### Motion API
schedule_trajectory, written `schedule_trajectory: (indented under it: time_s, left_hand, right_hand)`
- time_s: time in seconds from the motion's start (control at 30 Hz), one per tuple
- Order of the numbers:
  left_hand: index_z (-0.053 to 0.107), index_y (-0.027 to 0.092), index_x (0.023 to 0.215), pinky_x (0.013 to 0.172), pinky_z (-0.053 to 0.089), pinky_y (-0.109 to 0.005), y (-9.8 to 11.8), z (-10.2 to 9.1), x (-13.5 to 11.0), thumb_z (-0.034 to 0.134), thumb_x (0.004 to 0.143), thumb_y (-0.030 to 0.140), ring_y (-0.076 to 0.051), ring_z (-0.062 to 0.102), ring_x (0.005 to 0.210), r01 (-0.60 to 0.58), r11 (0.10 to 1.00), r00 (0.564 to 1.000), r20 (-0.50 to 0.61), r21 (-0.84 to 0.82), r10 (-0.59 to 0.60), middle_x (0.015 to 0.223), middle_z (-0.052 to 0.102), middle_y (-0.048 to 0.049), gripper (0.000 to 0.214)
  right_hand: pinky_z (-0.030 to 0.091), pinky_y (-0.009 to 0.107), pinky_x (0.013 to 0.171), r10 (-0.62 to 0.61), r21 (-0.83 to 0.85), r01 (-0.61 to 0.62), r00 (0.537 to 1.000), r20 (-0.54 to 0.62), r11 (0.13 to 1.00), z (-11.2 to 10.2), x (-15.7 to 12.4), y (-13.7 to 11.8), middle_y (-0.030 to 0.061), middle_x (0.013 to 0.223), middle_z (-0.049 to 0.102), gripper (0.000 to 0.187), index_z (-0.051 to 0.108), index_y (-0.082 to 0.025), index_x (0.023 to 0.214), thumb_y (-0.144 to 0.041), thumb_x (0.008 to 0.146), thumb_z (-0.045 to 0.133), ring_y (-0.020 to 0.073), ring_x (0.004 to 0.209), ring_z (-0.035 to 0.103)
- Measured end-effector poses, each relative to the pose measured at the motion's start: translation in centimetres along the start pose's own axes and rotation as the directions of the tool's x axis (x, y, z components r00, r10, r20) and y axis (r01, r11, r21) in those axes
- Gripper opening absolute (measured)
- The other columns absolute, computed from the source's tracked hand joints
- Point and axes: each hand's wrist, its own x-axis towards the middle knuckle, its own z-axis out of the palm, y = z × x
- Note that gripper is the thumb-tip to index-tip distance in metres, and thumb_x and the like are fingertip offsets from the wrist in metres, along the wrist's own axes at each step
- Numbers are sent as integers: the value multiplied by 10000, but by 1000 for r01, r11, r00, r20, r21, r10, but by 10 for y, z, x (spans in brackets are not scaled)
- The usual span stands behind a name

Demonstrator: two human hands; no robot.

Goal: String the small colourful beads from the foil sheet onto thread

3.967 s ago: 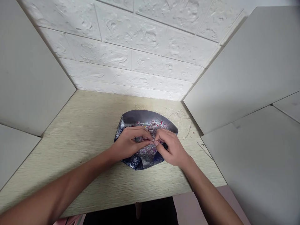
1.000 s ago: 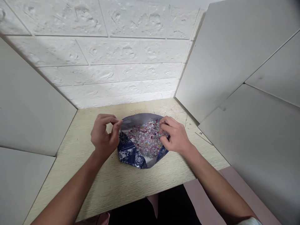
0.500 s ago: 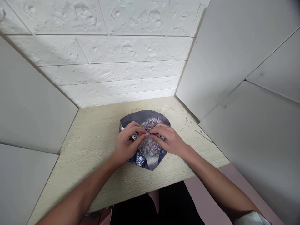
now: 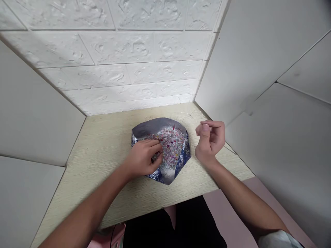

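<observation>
A folded bag (image 4: 155,125), grey inside with blue and silver patterned sides, lies spread on the pale wooden table. Heaped in it are small beads (image 4: 172,148), mostly clear and pink with some red ones. My left hand (image 4: 146,156) hovers over the left part of the heap, its fingers curled in a pinch and hiding some beads. Off to the right of the bag, my right hand (image 4: 210,139) is raised with thumb and forefinger pressed together. Whatever either pinch holds is too small to make out.
Fine loose thread (image 4: 192,115) lies on the table (image 4: 103,144) near the back right corner. A white brick-patterned wall (image 4: 129,75) stands behind, with a white panel on each side. Below the front edge are dark clothing and a pink item (image 4: 117,236).
My hands were together over the beads and have come apart. The right one moved to the right and up, past the bag; the left stayed near the heap, shifting slightly.
</observation>
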Motion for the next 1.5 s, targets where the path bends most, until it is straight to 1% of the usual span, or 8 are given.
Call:
schedule_trajectory:
  time_s: [0.2, 0.33, 0.43, 0.6, 0.77, 1.0, 1.17, 1.5]
  left_hand:
    - [645, 172, 832, 643, 411, -331, 2, 1, 2, 553, 850, 315, -202, 593, 712, 9, 996, 986, 166, 92, -24, 784, 633, -43, 171]
    - [680, 186, 878, 660, 439, -308, -3, 4, 1, 523, 886, 232, -182, 616, 729, 10, 1000, 989, 147, 18, -13, 815, 645, -38, 164]
    - [692, 190, 919, 701, 479, -288, -8, 6, 0, 510, 911, 226, -174, 638, 802, 58, 985, 998, 47, -162, -51, 907, 661, -54, 186]
    - [714, 196, 902, 703, 507, -283, -11, 8, 1, 589, 883, 268, -162, 645, 753, 122, 854, 966, -137, -506, -219, 827, 698, -39, 145]
    - [741, 195, 844, 724, 527, -308, -9, 12, 5, 679, 805, 241, -182, 666, 778, 186, 711, 915, -145, -679, -377, 838, 727, -49, 87]
    - [763, 202, 851, 617, 536, -275, -11, 14, 3, 723, 765, 248, -171, 662, 723, 189, 589, 878, -133, -786, -459, 812, 726, -52, 106]
    - [749, 182, 846, 626, 576, -278, -10, 15, 4, 776, 710, 249, -169, 686, 676, 190, 450, 842, -91, -873, -531, 750, 740, -48, 154]
    - [744, 174, 800, 655, 555, -194, -8, 14, 5, 795, 682, 230, -118, 676, 676, 222, 393, 811, -55, -892, -582, 725, 739, -25, 140]
  right_hand:
    - [302, 265, 400, -118, -79, 141, 963, 240, 987, -7, -7, 1, -41, 581, 440, 70, 568, -248, 941, -283, 925, 510, 93, 432, 347]
    - [376, 253, 426, -281, -34, 335, 836, 471, 941, -7, -6, 3, -34, 605, 569, 103, 578, -232, 961, -186, 899, 509, 91, 441, 458]
    - [439, 249, 472, -330, -18, 414, 751, 572, 910, -4, -4, 3, -14, 665, 658, 125, 605, -221, 944, -164, 878, 516, 106, 526, 583]
    - [465, 234, 455, -356, -33, 457, 735, 577, 889, -3, -7, 4, -25, 710, 715, 164, 645, -231, 950, -149, 838, 560, 99, 520, 615]
    - [488, 235, 471, -348, -24, 466, 693, 631, 884, -4, -8, 7, -17, 719, 726, 153, 644, -212, 938, -136, 831, 564, 108, 560, 644]
    - [474, 236, 456, -332, -51, 480, 676, 658, 876, -2, -9, 5, -7, 696, 719, 103, 656, -180, 849, -135, 821, 568, 107, 538, 633]
    - [483, 224, 450, -344, -36, 486, 666, 662, 873, -3, -11, 8, -18, 696, 733, 163, 698, -186, 946, -147, 833, 587, 98, 520, 644]
    - [452, 184, 428, -372, -60, 552, 635, 677, 832, -1, -9, 7, -51, 608, 700, 130, 690, -165, 864, -184, 874, 562, 60, 487, 621]
